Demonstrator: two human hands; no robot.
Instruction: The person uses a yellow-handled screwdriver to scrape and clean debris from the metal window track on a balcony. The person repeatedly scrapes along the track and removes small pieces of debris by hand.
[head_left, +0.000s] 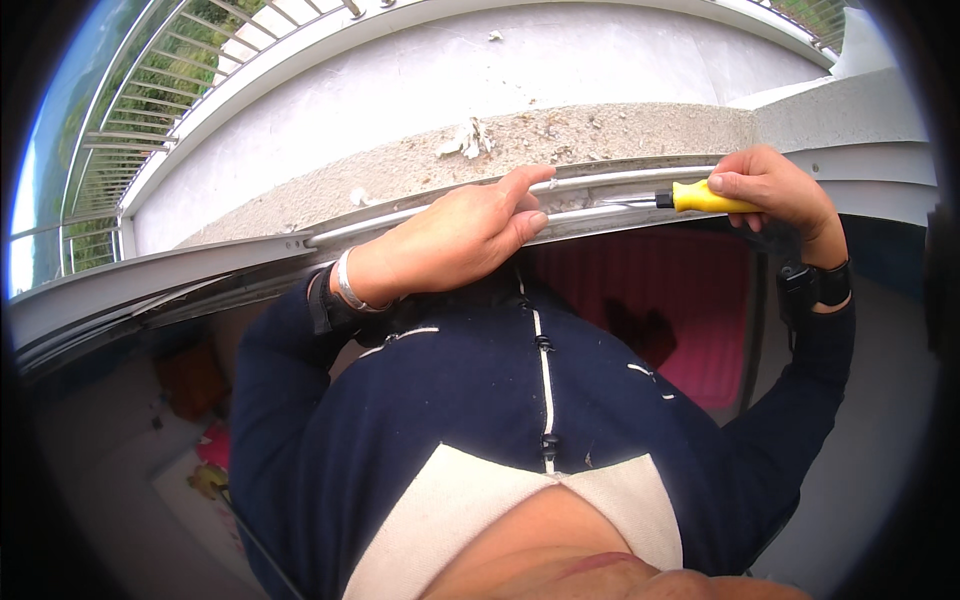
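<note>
My right hand (776, 191) grips the yellow handle of a screwdriver (705, 197) with a black collar. The metal shank points left and lies in the groove of a sliding-window track (622, 184). Over the same track, further left, is my left hand (450, 232), its index finger and thumb spread apart. A small pale scrap (553, 183) is by the left index fingertip. Grey dirt shows in the groove between the two hands. The left hand's other fingers are mostly hidden beneath it.
Beyond the track runs a rough concrete ledge (600, 135) with crumbs and a crumpled whitish scrap (471, 139). A pale slab (420, 82) and a metal railing (154, 105) lie further out. Behind the frame, a pink ribbed panel (705, 315) shows below.
</note>
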